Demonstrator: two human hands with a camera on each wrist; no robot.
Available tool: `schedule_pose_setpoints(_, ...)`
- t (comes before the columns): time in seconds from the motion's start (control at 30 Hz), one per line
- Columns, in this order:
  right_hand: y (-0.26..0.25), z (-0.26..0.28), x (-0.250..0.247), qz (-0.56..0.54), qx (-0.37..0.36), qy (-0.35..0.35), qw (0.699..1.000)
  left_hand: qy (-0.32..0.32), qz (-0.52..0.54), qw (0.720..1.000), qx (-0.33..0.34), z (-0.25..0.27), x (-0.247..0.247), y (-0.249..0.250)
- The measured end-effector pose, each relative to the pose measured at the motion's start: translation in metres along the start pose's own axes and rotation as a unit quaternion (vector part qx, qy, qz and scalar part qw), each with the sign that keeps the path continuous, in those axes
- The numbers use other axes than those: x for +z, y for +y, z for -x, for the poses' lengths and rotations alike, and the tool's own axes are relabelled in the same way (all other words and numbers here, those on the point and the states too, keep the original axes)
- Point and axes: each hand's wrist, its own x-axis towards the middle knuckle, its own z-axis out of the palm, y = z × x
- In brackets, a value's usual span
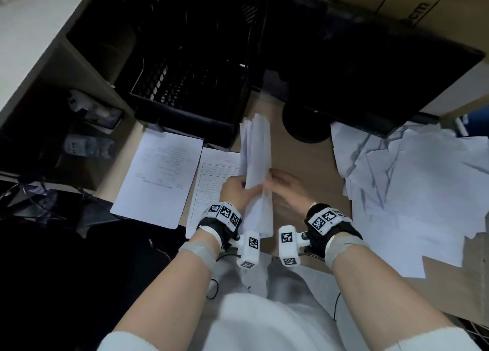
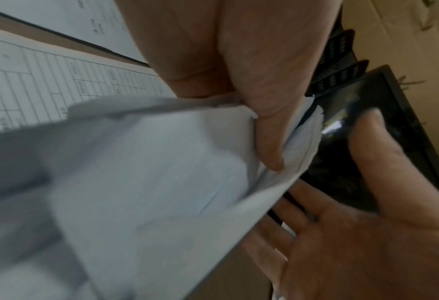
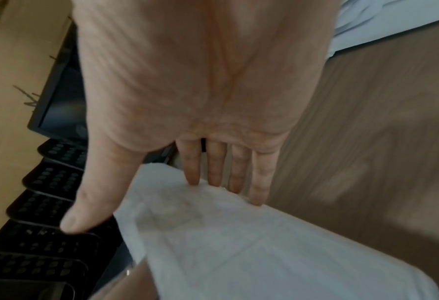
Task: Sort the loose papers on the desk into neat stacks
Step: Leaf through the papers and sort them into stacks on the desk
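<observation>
A bundle of white sheets (image 1: 256,165) stands on edge above the desk, between my two hands. My left hand (image 1: 239,189) grips it from the left, thumb (image 2: 267,142) pressed onto the paper (image 2: 148,172). My right hand (image 1: 284,185) is flat with straight fingers (image 3: 238,176) whose tips touch the bundle's right side (image 3: 213,233). Two flat stacks lie on the desk at left: a text page (image 1: 161,176) and a form with a table (image 1: 209,181). A loose heap of white papers (image 1: 412,192) is spread at right.
A black mesh tray rack (image 1: 190,67) stands behind the stacks. A dark monitor (image 1: 370,59) with a round base (image 1: 304,123) sits at the back right, cardboard behind it. A shelf unit with a bottle (image 1: 90,145) is on the left. Bare wooden desk (image 1: 312,160) lies between bundle and heap.
</observation>
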Motion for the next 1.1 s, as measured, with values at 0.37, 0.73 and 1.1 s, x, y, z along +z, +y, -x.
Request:
schedule_pose_setpoints(0.37,0.011,0.001,-0.055,0.058,0.008,0.118,0.991,0.114,0.056,0.989,-0.072,0.026,0.025,0.005)
schedule_pose_setpoints(0.73,0.005,0.012,-0.027,0.153,0.060,-0.036,0.986,0.224,0.159,0.944,-0.183,0.078,0.031,-0.027)
schedule_pose_setpoints(1.1,0.081,-0.027,0.013,0.224,0.100,0.102,0.964,0.273,0.161,0.932,-0.175,0.086,-0.042,-0.081)
